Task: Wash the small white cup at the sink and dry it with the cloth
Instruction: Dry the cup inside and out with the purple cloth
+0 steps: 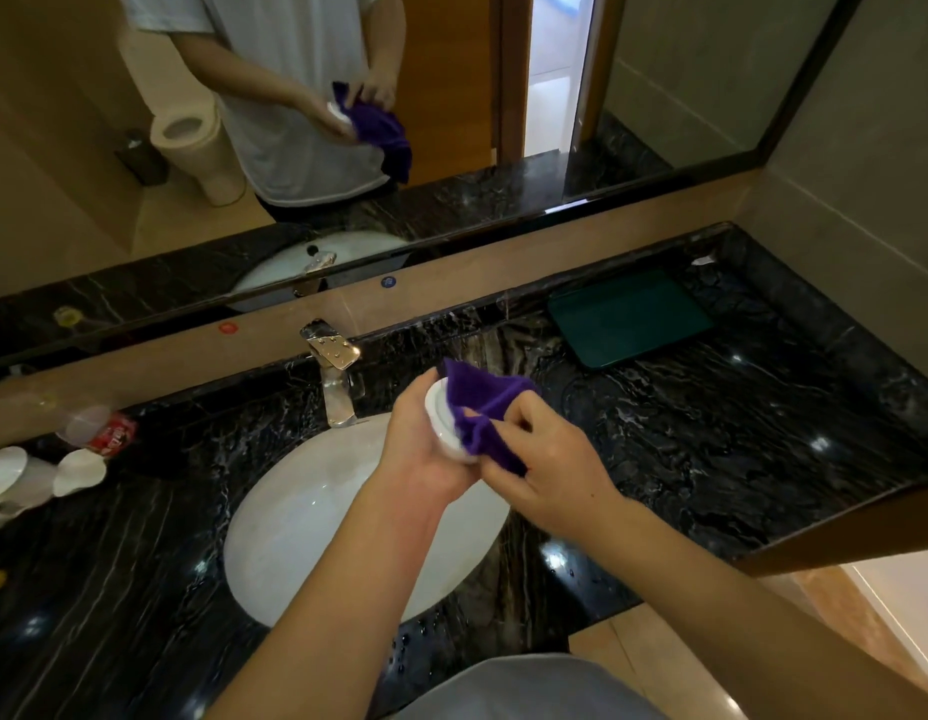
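My left hand (pixel 425 454) grips the small white cup (pixel 441 415) over the right side of the white sink basin (pixel 306 522). A purple cloth (pixel 477 402) is stuffed into the cup's mouth and drapes over it. My right hand (pixel 550 454) pinches the cloth and presses it against the cup. Most of the cup is hidden by the cloth and my fingers. The chrome tap (pixel 334 371) stands behind the basin, with no water visibly running.
The basin is set in a wet black marble counter (pixel 711 433). A dark green tray (pixel 628 314) lies at the back right. At the far left are white cups (pixel 4 475), a plastic cup and a red can (pixel 113 433). A mirror (pixel 347 122) runs behind.
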